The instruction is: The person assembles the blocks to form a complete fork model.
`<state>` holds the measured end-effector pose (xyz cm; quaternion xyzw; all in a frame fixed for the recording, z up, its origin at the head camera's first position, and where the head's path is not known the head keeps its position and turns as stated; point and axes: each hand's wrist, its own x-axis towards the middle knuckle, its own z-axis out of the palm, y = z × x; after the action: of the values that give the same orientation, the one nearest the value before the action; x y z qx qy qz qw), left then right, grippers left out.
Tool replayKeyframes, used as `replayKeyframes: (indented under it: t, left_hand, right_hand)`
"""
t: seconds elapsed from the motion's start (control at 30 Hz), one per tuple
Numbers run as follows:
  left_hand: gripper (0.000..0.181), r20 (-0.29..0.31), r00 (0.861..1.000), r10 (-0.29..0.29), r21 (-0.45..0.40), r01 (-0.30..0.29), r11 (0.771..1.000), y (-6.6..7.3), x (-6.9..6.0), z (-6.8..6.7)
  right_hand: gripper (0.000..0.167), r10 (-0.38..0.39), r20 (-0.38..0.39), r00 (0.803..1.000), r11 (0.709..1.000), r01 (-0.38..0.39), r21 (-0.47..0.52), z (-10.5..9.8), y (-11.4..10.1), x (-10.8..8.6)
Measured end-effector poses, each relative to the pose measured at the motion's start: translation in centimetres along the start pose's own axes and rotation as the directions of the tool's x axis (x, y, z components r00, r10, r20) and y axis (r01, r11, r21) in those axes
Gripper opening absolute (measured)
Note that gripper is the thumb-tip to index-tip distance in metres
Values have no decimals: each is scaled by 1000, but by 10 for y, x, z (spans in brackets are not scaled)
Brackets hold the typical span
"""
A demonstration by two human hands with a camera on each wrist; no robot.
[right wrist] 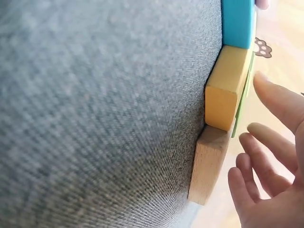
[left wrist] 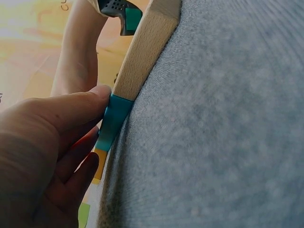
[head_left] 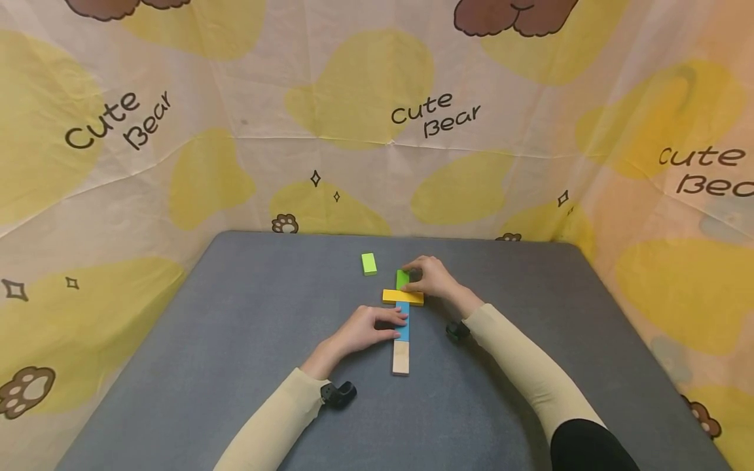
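A column of rectangular blocks lies on the table: a plain wooden block (head_left: 400,358) nearest, then a blue block (head_left: 403,332), with a yellow block (head_left: 391,296) crosswise beyond it. My left hand (head_left: 359,328) holds the blue block between thumb and fingers; its thumb lies near the wooden joint in the left wrist view. Beyond the yellow block, my right hand (head_left: 434,278) pinches a green block (head_left: 402,280) by its ends. The right wrist view shows another wooden block (right wrist: 208,166) past the yellow one, with the green block's thin edge above it.
A light green block (head_left: 368,264) lies apart, to the left of the column's far end. Grey cloth covers the table (head_left: 235,340). A printed fabric backdrop (head_left: 353,163) rises behind the table and along its sides. Both wrists wear dark cameras.
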<state>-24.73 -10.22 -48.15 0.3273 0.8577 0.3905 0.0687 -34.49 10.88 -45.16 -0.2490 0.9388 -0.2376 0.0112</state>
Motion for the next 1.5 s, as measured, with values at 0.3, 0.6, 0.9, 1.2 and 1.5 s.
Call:
replayKeyframes:
  t: [0.3,0.6,0.9,1.2,1.5]
  left_hand:
    - [28,-3,1000,9,-21,-9,1000,1,0,0]
    - [28,-6,1000,-1,-19,0,1000,2,0,0]
    - [28,-11,1000,13,-3,-13,1000,4,0,-1]
    - [28,-8,1000,0,0,0,1000,4,0,-1]
    - [28,-5,1000,-7,2,7,1000,5,0,-1]
  right_hand:
    - [54,-26,-51,998,999,27,32,-1,6,-12]
    - [55,5,-80,997,994,4,112,-9,9,-31]
    - [59,46,-92,995,993,-35,114,-12,12,-43]
    - [60,54,-94,994,994,-45,97,-10,14,-50]
    - [58,61,-87,994,996,-54,77,-9,15,-53]
